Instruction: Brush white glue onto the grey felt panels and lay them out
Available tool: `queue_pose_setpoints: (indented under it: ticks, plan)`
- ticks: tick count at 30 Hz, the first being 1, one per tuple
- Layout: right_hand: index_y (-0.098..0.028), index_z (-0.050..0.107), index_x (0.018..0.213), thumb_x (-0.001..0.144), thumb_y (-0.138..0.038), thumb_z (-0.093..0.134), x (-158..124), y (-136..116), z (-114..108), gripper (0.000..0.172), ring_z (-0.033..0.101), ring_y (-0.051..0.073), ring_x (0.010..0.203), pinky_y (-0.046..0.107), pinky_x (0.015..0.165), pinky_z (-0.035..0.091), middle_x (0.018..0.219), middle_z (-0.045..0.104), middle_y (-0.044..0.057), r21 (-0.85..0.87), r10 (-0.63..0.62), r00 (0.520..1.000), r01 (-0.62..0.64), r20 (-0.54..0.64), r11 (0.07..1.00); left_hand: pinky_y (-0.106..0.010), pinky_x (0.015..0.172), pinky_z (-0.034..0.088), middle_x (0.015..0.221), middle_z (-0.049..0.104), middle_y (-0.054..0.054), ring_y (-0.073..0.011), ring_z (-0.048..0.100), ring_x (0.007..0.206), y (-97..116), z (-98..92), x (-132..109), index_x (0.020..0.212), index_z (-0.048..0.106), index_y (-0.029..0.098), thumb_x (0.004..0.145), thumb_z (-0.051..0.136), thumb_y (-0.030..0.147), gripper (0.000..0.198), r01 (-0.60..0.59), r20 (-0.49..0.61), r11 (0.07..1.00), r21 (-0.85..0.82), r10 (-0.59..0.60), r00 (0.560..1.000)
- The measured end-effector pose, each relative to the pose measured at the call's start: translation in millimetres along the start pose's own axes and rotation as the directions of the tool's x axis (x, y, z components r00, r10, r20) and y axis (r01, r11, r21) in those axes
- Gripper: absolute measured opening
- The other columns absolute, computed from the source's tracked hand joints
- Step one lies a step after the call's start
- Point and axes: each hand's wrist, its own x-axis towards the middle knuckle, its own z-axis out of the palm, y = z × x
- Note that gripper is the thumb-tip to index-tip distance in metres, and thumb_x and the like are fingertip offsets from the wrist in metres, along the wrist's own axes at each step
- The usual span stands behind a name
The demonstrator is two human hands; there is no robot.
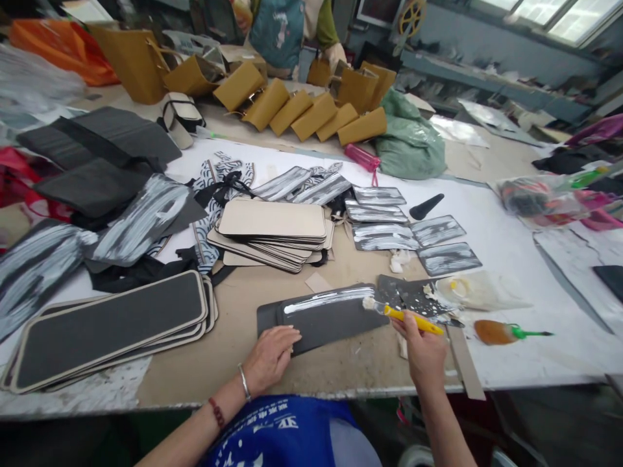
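My left hand (270,355) lies flat, fingers spread, pressing down the near left end of a dark grey panel (335,319) on the table. My right hand (422,349) is closed round a yellow-handled brush (407,318). The brush head rests at the panel's far right corner, where a streak of white glue (327,299) runs along the far edge. To the right of the brush lies a glue-smeared dark sheet (413,296) beside a clear bag with white paste (468,289).
A stack of beige boards (270,233) sits in the middle. Black panels with beige borders (111,327) lie at left. Glue-coated grey pieces (384,217) lie spread behind. Tan bags (311,113) line the far side, where another person (287,32) stands. An orange squeeze bottle (501,332) lies at right.
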Motion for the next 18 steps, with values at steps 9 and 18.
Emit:
queue_pose_setpoints:
  ticks: [9,18]
  plan:
    - [-0.014,0.066,0.084,0.068,-0.051,0.065,-112,-8,58,0.04,0.066,0.022,0.071,0.038,0.07,0.056,0.084,0.067,0.007,0.076,0.162,0.908,-0.207,0.386,0.975,-0.025,0.072,0.049,0.085,0.067,-0.002,-0.0135,0.061,0.078,-7,-12.2,12,0.094,0.059,0.018,0.076,0.034,0.005,0.034,0.34,0.087,0.908,-0.243,-0.329,0.94]
    - [-0.014,0.066,0.085,0.064,-0.052,0.068,-83,4,40,0.044,0.066,0.022,0.069,0.037,0.07,0.056,0.079,0.068,0.006,0.046,0.187,0.957,-0.202,0.223,0.978,-0.034,0.082,0.05,0.1,0.067,-0.007,-0.0176,0.06,0.1,-15,-3.3,2,0.095,0.06,0.018,0.076,0.034,-0.001,0.037,-0.034,0.065,0.999,0.008,0.033,0.997]
